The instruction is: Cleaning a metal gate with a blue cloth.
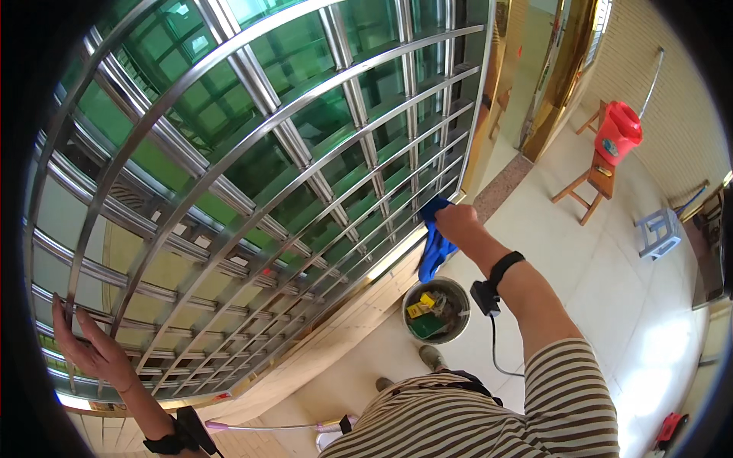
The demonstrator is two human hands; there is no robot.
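A metal window grille (275, 114) of crossed bars fills the left and upper part of the view, with green-tinted glass (315, 126) behind it. My left hand (94, 349) is at the grille's lower left, its fingers apart around a flat bar; whether they grip it is hard to tell. My right hand (458, 223) holds a blue cloth (436, 252) against the grille's right lower corner, and part of the cloth hangs down.
Below the cloth stands a round bin (405, 320) with rubbish inside. On the right, a red bucket (615, 134) sits on a wooden bench (601, 180), near a grey plastic stool (658, 235). A long-handled tool (263, 426) lies at the bottom.
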